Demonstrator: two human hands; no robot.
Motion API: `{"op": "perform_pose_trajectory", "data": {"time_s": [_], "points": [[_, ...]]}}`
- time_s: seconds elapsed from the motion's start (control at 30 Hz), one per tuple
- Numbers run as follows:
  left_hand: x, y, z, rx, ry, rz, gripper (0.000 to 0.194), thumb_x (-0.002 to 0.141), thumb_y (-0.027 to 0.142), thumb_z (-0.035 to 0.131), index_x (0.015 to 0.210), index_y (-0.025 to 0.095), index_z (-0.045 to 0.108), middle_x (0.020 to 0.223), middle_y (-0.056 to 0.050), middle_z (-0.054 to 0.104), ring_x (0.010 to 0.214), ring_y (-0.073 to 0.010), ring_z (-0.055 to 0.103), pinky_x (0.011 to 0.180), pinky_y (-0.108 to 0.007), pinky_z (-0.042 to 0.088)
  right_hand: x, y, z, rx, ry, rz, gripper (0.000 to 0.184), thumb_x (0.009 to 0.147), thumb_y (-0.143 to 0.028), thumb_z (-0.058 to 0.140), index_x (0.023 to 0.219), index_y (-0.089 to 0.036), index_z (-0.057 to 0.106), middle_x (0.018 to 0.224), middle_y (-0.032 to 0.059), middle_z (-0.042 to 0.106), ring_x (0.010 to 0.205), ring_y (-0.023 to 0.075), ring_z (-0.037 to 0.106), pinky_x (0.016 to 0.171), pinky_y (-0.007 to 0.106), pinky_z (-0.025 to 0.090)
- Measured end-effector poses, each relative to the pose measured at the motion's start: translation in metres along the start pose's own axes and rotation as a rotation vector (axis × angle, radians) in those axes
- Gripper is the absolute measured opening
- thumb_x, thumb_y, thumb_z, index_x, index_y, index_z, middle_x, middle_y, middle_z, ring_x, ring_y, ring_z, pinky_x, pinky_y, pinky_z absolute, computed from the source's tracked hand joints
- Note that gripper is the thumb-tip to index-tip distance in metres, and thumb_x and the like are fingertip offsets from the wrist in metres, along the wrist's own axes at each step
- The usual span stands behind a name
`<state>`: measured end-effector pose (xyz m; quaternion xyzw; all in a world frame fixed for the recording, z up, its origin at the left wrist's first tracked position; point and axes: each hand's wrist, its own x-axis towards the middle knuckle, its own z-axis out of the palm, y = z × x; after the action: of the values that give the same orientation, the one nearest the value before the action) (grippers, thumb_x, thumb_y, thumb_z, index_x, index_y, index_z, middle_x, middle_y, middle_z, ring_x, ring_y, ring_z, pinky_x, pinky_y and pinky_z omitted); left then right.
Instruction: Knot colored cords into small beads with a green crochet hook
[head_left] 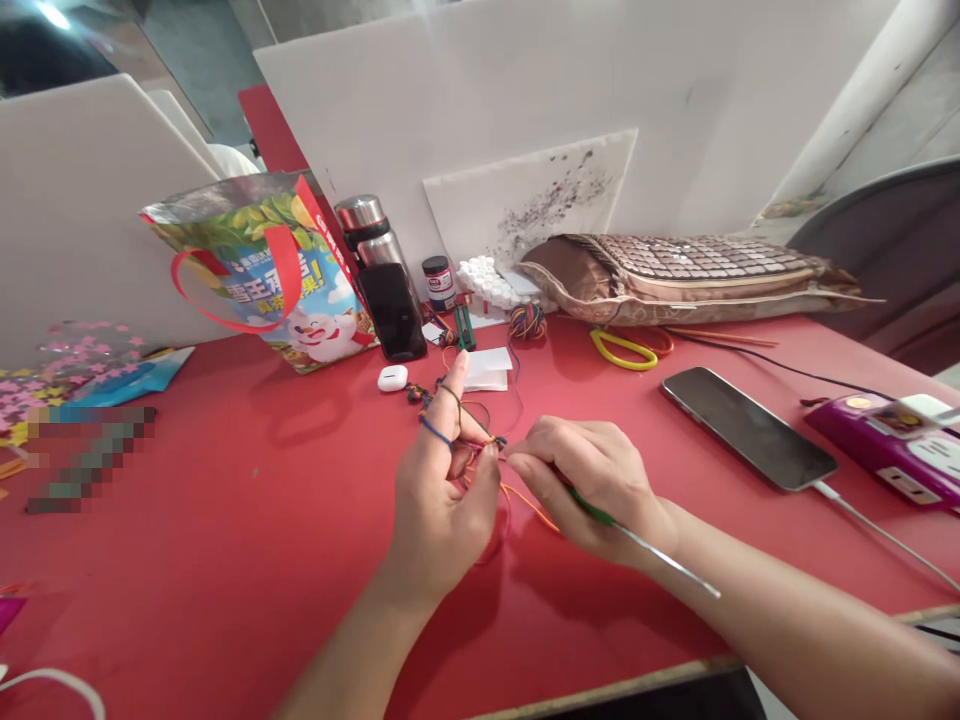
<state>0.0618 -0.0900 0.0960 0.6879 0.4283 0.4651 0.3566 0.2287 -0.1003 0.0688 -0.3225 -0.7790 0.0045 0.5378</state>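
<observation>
My left hand (442, 490) pinches a small piece of multicoloured crochet work (495, 443) between thumb and fingers. Yarn (437, 430) loops round its raised index finger. In my right hand (592, 480) is a crochet hook (667, 558) with a green grip; its silver shaft sticks out behind toward the wrist. The hook's tip end is at the crochet work, though my fingers hide the exact contact. An orange strand (534, 505) hangs below the work. Farther back lies a ball of multicoloured yarn (528, 322), beside folded white paper (487, 370).
On the red table (300, 560) stand a colourful bag (262, 270), a steel flask (371, 230) and a phone (394, 312) leaning on it. A white earbud case (392, 378) lies nearby. At right are yellow-handled scissors (624, 350), a charging phone (750, 428) and a purple power strip (862, 450).
</observation>
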Motion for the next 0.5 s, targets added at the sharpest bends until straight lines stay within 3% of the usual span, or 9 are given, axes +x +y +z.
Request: {"op": "perform_pose_trajectory", "data": {"time_s": [0.23,0.5], "points": [[0.0,-0.005,0.002,0.033,-0.016,0.004,0.074,0.097,0.014,0.064,0.166,0.032,0.044,0.08,0.004,0.055,0.059,-0.0112,0.039,0.055,-0.026,0.036,0.001,0.004,-0.002,0.049,-0.018,0.044,0.027,0.111,-0.018,0.051,0.084,-0.023,0.051,0.064,-0.0031,0.055,0.051,0.0109,0.042,0.053,0.025,0.035],[0.006,-0.015,0.0,0.112,-0.035,0.127,0.076,0.094,0.009,0.058,0.166,0.03,0.045,0.079,0.007,0.052,0.054,-0.0077,0.039,0.049,-0.02,0.036,0.002,0.006,-0.005,0.065,-0.008,0.124,0.036,0.11,-0.018,0.055,0.077,-0.024,0.042,0.06,-0.008,0.038,0.049,0.0087,0.031,0.049,0.025,0.029]]}}
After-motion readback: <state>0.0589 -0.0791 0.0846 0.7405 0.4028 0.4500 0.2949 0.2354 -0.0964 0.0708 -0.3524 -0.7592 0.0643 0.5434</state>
